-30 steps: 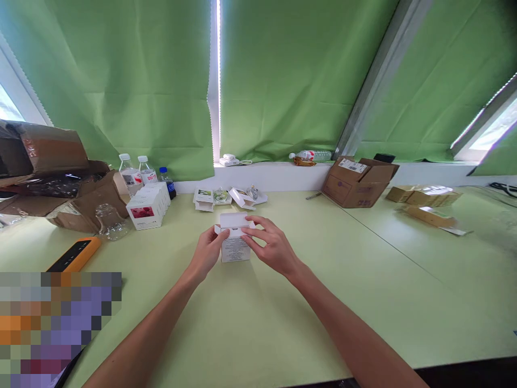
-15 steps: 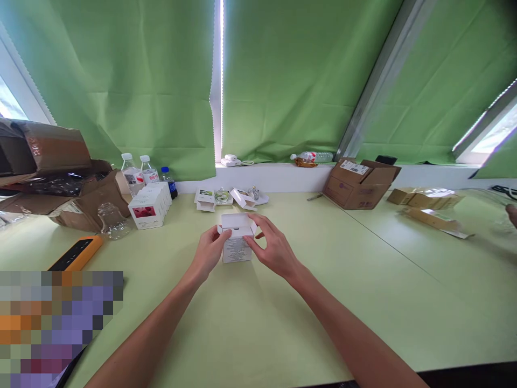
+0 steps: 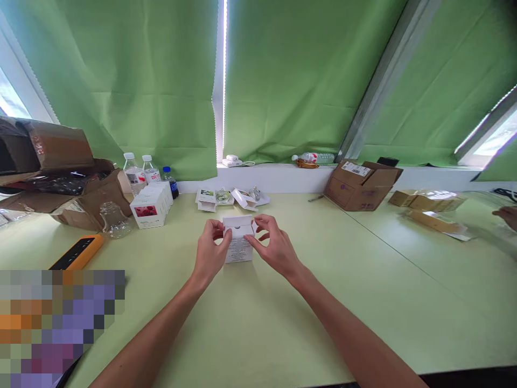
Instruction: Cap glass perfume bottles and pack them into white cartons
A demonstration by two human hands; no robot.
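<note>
A small white cardboard box [image 3: 239, 251] with printed text on its front stands upright on the table in front of me, its top flap raised at the back. My left hand [image 3: 210, 249] grips the box's upper left edge, thumb on the front corner, fingers curled behind the side. At the upper right edge, my right hand [image 3: 275, 243] has its thumb against the front and its fingers bent round the side flap. What lies inside the box cannot be seen.
Behind the box lie opened small white boxes [image 3: 207, 200] and a coiled cable [image 3: 223, 197]. To the left are a row of white boxes [image 3: 150, 206], bottles [image 3: 134, 173] and an orange case [image 3: 78, 253]. A carton [image 3: 355, 186] and another person's hand [image 3: 508, 216] are right.
My left fingers have lifted and curled at the box's left flap. My right fingers have bent in a little. The other person's hand at the right edge shows more.
</note>
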